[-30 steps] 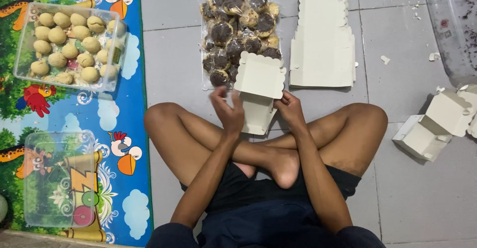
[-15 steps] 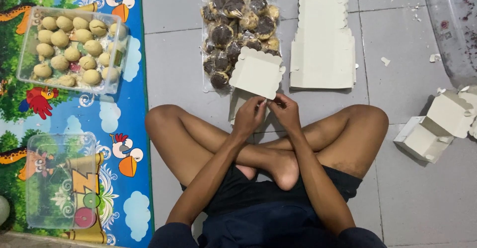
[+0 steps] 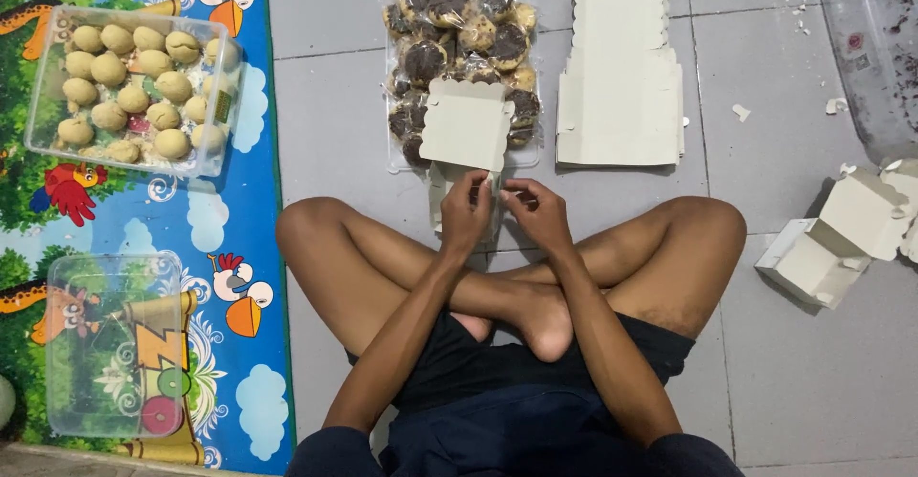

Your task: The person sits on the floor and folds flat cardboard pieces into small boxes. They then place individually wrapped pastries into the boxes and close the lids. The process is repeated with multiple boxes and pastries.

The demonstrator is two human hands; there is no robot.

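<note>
I sit cross-legged on a grey tiled floor. My left hand (image 3: 467, 211) and my right hand (image 3: 537, 211) are close together in front of my shins, both gripping a small white cardboard box (image 3: 466, 129) with its scalloped lid flap standing up. The box body is mostly hidden behind my fingers. Just beyond the box lies a clear tray of wrapped dark-topped pastries (image 3: 459, 32). A stack of flat white box blanks (image 3: 622, 85) lies to the right of that tray.
A clear tub of pale round buns (image 3: 134, 85) and an empty clear tub (image 3: 115, 343) sit on a colourful play mat (image 3: 239, 276) at left. Folded white boxes (image 3: 841, 238) stand at right, a clear lid (image 3: 875, 47) at far right.
Both hands drew together on the box's front edge. The lid flap has swung from tilted to standing more upright and moved slightly nearer the pastry tray.
</note>
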